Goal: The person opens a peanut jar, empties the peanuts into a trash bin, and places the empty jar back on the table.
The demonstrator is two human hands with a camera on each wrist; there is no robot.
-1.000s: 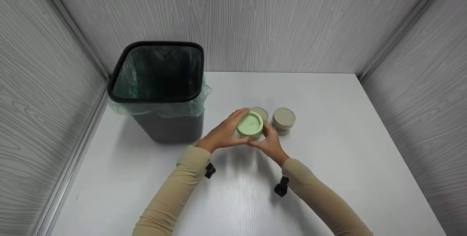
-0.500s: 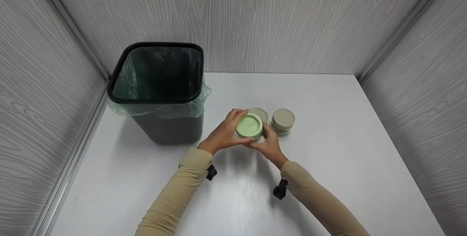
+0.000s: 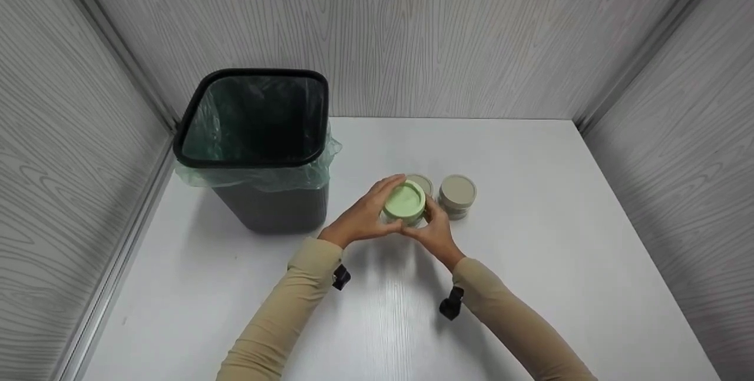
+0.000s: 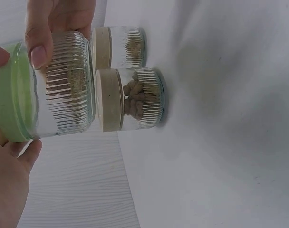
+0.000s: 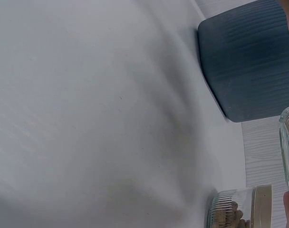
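Bright, even overhead light; soft shadows and mild glare on the white table (image 3: 383, 322); blurry wrist views.

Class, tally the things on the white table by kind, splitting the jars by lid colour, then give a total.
Green-lidded jar: 1
Beige-lidded jars: 2
Bin: 1
Total: 4

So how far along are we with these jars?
Early on. The green-lidded jar is lifted off the table, lid on, in the grip of the left hand and right hand. Two beige-lidded jars stand unopened behind it. The lined bin waits at the left.
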